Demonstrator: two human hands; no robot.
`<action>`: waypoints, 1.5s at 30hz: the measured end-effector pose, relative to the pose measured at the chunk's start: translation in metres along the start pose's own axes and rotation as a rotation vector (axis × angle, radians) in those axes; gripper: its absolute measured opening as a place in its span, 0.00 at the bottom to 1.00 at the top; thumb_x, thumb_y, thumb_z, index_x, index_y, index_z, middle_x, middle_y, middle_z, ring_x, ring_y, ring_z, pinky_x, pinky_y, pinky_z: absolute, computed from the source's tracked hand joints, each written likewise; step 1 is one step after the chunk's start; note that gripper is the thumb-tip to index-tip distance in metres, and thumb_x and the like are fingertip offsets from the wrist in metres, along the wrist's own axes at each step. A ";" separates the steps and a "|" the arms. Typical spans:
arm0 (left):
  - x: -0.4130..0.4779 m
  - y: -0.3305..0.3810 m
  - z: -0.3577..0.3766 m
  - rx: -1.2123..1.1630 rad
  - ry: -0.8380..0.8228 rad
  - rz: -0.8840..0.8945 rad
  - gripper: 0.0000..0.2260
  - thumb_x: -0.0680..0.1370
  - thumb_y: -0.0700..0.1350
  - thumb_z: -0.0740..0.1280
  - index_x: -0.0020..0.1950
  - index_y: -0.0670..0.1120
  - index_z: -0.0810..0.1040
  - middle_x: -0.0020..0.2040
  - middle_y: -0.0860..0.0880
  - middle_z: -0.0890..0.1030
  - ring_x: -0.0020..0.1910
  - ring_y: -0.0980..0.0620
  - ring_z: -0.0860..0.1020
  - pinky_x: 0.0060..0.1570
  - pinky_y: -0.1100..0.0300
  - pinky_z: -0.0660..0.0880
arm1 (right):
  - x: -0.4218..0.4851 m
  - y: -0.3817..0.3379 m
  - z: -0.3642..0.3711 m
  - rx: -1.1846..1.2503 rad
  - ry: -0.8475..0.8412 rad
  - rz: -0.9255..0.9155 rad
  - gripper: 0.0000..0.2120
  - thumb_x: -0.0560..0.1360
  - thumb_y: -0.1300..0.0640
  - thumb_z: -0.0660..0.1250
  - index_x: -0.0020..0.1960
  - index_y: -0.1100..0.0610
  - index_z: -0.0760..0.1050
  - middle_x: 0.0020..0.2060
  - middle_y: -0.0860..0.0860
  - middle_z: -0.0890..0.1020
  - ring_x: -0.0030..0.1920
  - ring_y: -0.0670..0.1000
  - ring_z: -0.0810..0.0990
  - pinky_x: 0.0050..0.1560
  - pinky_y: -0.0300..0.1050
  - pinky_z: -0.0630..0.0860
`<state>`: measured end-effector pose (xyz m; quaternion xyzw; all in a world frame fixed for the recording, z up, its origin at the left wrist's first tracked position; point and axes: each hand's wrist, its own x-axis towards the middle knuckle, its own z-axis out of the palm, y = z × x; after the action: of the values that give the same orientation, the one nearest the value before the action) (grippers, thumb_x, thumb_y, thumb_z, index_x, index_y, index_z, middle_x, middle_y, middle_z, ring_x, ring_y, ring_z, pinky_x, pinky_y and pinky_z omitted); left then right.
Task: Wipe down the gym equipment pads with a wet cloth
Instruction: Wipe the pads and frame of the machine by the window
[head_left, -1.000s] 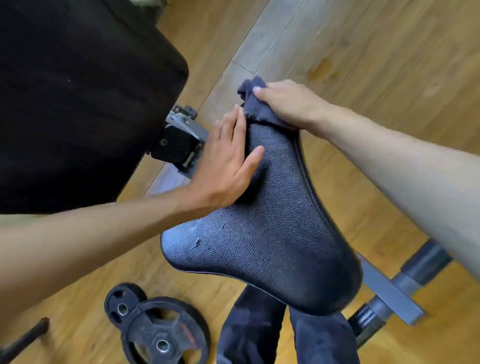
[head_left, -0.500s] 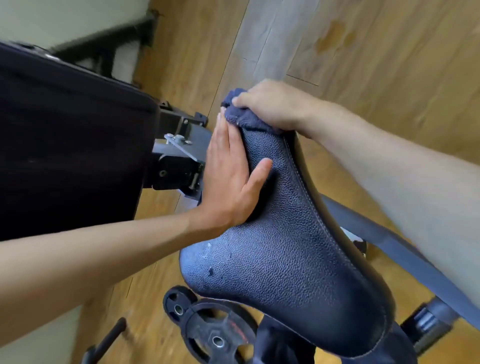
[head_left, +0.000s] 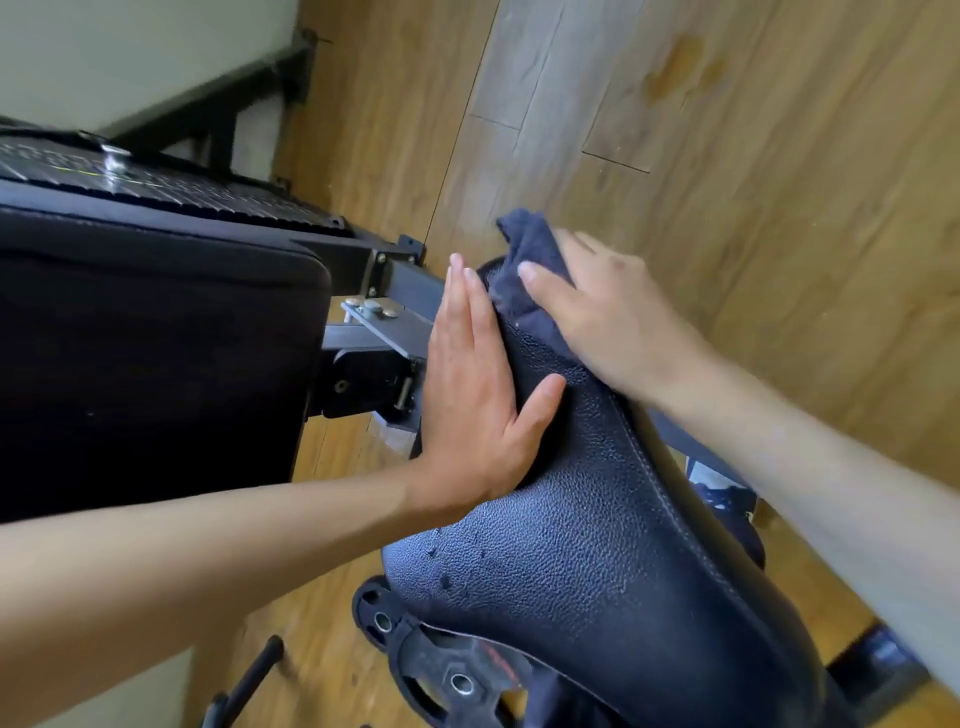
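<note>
A black textured seat pad (head_left: 587, 561) of a weight bench fills the lower middle of the head view, narrowing toward its far tip. My left hand (head_left: 470, 395) lies flat against the pad's left side, fingers straight and thumb spread onto the top. A dark blue cloth (head_left: 524, 270) is draped over the narrow tip. My right hand (head_left: 608, 317) presses the cloth onto the pad from the right, fingers extended over it. The larger black back pad (head_left: 150, 364) stands at the left.
The bench's metal frame and hinge bracket (head_left: 374, 338) sit between the two pads. Black weight plates (head_left: 441, 670) lie on the wooden floor (head_left: 727, 156) below the seat. A black bar (head_left: 249, 675) lies at the bottom left, and a pale wall is behind.
The view has shifted so the seat pad looks steeper and closer. My right hand has moved from gripping the cloth at the tip to pressing it with spread fingers. The left hand stays in place.
</note>
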<state>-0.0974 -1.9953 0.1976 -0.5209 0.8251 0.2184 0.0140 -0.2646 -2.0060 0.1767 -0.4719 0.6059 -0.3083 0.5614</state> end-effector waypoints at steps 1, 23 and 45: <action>0.000 0.001 0.000 0.003 -0.001 0.003 0.48 0.80 0.71 0.46 0.81 0.30 0.48 0.82 0.31 0.47 0.83 0.38 0.47 0.81 0.42 0.51 | -0.029 -0.002 0.003 0.062 0.071 -0.020 0.20 0.81 0.48 0.59 0.69 0.55 0.73 0.67 0.52 0.76 0.69 0.51 0.72 0.66 0.38 0.66; 0.001 0.004 -0.009 0.172 -0.090 0.019 0.46 0.81 0.69 0.40 0.81 0.30 0.45 0.81 0.30 0.45 0.83 0.37 0.44 0.82 0.46 0.45 | -0.042 0.015 0.009 0.164 0.014 0.055 0.31 0.85 0.53 0.58 0.83 0.61 0.50 0.82 0.56 0.55 0.82 0.47 0.51 0.80 0.40 0.45; -0.055 0.049 0.014 0.132 0.049 -0.025 0.40 0.78 0.63 0.41 0.84 0.40 0.48 0.85 0.41 0.46 0.84 0.44 0.44 0.81 0.46 0.44 | -0.180 0.061 -0.005 0.226 -0.087 0.031 0.21 0.84 0.46 0.58 0.76 0.47 0.70 0.68 0.44 0.79 0.67 0.43 0.76 0.70 0.45 0.69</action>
<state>-0.1177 -1.9252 0.2158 -0.5341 0.8313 0.1507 0.0307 -0.2969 -1.8192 0.1928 -0.4093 0.5498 -0.3452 0.6411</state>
